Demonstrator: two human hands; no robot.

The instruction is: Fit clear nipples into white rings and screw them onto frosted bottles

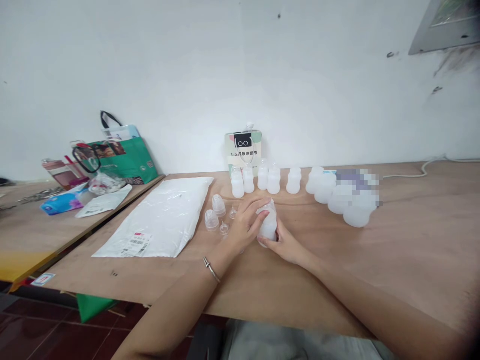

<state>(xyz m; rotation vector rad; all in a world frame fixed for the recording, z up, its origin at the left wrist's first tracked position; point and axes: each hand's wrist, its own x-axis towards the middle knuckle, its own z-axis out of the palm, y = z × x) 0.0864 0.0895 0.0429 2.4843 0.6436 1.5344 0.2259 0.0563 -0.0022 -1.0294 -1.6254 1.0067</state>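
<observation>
A frosted white baby bottle (267, 229) stands between my hands over the wooden table. My left hand (244, 226) is closed round its top, fingers over the upper end. Lower down, my right hand (288, 244) grips the bottle's body with thumb and fingers. Left of my left hand lie two clear domed caps (212, 221) and clear bottle teats (224, 228). Behind my hands, several bottles (274, 181) stand upright in a row, some with clear tops. To the right, a slanting row of several frosted bottles (356, 214) is partly blurred by pixelation.
A white mailing bag (161, 210) lies flat at left. A paper bag with glasses print (243, 145) leans on the wall. The left table holds a green bag (138, 162) and a blue tissue pack (62, 201). A white cable (422, 172) runs at back right.
</observation>
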